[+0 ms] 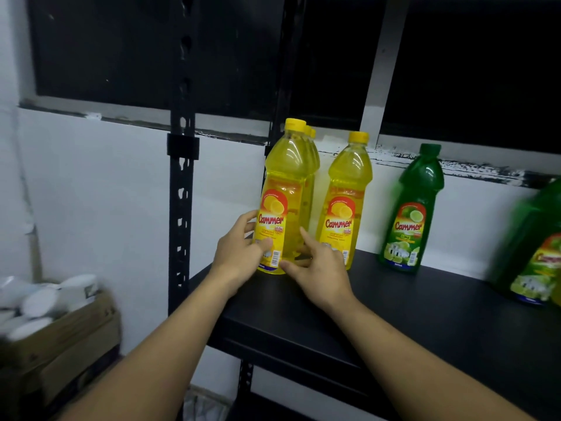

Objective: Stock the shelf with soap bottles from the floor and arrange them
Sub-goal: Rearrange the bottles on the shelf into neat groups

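Head view: the left hand (pixel 239 256) grasps the front yellow soap bottle (pixel 283 189) low on its label, thumb across the front, while the right hand (pixel 318 268) stays loose, its spread fingers touching that bottle's right side near the base. This bottle stands upright at the left end of the black shelf (pixel 394 317), with more yellow bottles lined up right behind it. A second yellow bottle (pixel 347 196) stands just beside it, then a green bottle (pixel 411 214) and a blurred green bottle (pixel 534 250) farther right.

White wall (pixel 106 208); dark window (pixel 106 47) above, chipped pale sill (pixel 136 115). Cardboard box (pixel 76 335) of white round items low left. Dim light.
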